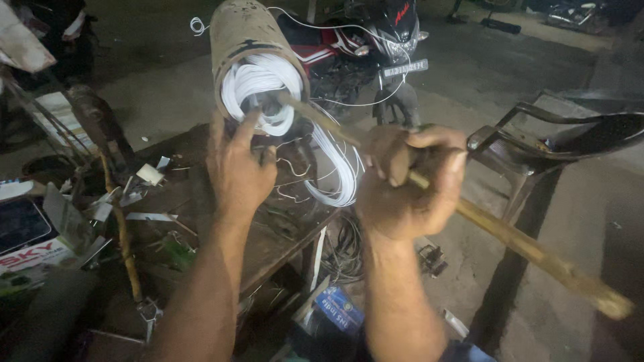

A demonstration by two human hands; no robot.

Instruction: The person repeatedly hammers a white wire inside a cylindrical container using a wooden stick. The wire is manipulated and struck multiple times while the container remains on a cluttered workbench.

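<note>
Left hand (236,164) spread open, fingertips pressing the white wire coil (263,90) packed inside a tan drum (240,33) just above. Right hand (409,181) clenched round a wooden stick (516,245) poking into the coil. Wire likely thin, springy, prone to tangling; best steadied by the rigid drum. Cluttered table (268,241) below.
</note>
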